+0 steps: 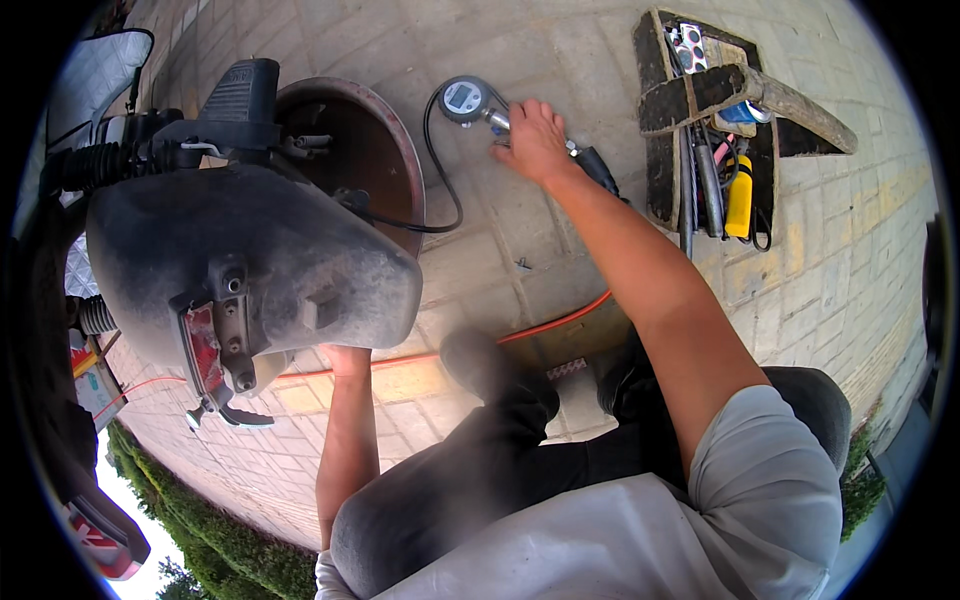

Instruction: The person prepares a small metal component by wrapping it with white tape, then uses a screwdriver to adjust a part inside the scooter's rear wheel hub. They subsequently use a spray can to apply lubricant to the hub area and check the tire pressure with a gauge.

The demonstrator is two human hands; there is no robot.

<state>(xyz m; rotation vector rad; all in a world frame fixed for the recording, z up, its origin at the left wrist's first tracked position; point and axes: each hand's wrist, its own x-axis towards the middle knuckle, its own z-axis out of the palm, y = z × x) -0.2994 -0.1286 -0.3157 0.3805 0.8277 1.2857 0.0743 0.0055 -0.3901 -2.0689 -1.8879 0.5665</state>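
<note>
My right hand (538, 142) is closed around the middle of a tire inflator, reaching down over the paving. Its round digital gauge (463, 99) faces up just left of my fingers, and a dark handle (597, 170) sticks out on the other side. From the gauge a thin black hose (455, 190) loops round toward the scooter's wheel area, where its end is hidden. Beneath the black rear fender (270, 260) of the scooter, only the back of my left hand (347, 360) shows; the fender covers its fingers. A red reflector (203, 345) sits on the fender.
A worn wooden toolbox (655, 180) with a thick handle stands at the right, holding tools and a yellow bottle (739, 198). Behind the fender is a round, rusty-rimmed basin (412, 165). An orange air hose (550, 325) crosses the paving before my feet.
</note>
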